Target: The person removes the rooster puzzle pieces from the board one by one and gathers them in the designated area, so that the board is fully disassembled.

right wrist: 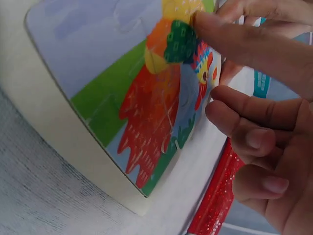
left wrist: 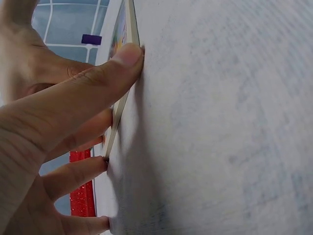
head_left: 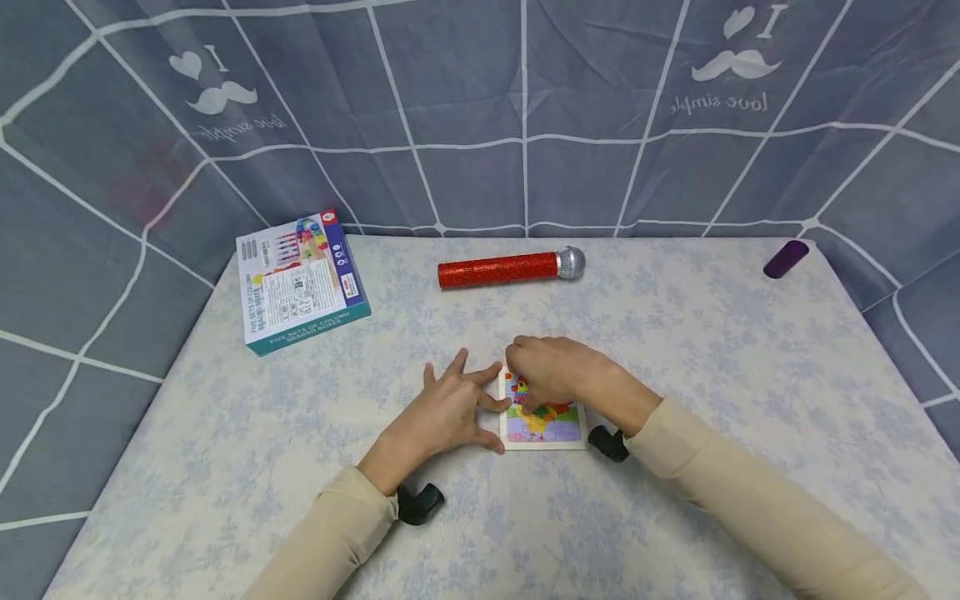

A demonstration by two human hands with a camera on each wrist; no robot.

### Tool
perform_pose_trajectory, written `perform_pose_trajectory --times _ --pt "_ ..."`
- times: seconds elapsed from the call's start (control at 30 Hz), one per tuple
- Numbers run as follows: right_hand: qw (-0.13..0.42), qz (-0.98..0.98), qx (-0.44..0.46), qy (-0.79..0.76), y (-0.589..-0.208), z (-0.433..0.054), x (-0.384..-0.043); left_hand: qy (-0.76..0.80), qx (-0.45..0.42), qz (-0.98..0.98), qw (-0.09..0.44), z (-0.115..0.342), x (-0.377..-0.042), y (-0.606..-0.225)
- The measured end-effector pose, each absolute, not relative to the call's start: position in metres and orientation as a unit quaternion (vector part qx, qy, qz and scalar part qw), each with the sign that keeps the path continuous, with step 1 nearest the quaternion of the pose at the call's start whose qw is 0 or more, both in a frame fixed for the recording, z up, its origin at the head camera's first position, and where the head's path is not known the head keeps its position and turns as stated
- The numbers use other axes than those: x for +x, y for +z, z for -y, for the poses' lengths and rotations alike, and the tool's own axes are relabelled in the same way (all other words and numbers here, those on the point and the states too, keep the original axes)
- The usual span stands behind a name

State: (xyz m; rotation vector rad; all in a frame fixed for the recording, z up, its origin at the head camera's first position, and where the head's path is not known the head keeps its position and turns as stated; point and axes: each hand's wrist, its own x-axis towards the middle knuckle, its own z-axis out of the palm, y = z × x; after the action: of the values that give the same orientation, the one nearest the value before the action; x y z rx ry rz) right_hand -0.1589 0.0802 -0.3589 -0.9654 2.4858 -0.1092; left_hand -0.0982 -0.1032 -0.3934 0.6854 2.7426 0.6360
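In the head view, the rooster jigsaw puzzle (head_left: 543, 426) lies on the worktop (head_left: 225, 467), the red glitter microphone (head_left: 498, 270) beyond it. The left hand (head_left: 446, 408) spreads its 5 digits at the puzzle's left edge; the right hand (head_left: 555, 371) arches over its far part. Seating pieces seems in hand; the next move likely calls for light thumb pressure.

Left wrist view: this grip is wide, thumb against the puzzle's edge.

Right wrist view: the thumb appears to touch the puzzle's face, fingers bent near its far edge; whether this grip pinches a piece, I cannot tell.
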Motion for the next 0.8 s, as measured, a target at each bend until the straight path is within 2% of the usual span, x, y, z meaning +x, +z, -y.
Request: perform_pose_trajectory --times 0.47,0.8 --pt "0.209 -0.909 -0.356 -0.055 -0.361 -0.0796 -0.1512 0.22 0.238 -0.938 0.122 0.1043 -0.0974 -0.3941" --pt "0.108 -0.893 -0.437 0.01 -0.3582 -0.0826 -0.1532 0.218 0.242 -0.938 0.121 0.1046 -0.099 -0.3944"
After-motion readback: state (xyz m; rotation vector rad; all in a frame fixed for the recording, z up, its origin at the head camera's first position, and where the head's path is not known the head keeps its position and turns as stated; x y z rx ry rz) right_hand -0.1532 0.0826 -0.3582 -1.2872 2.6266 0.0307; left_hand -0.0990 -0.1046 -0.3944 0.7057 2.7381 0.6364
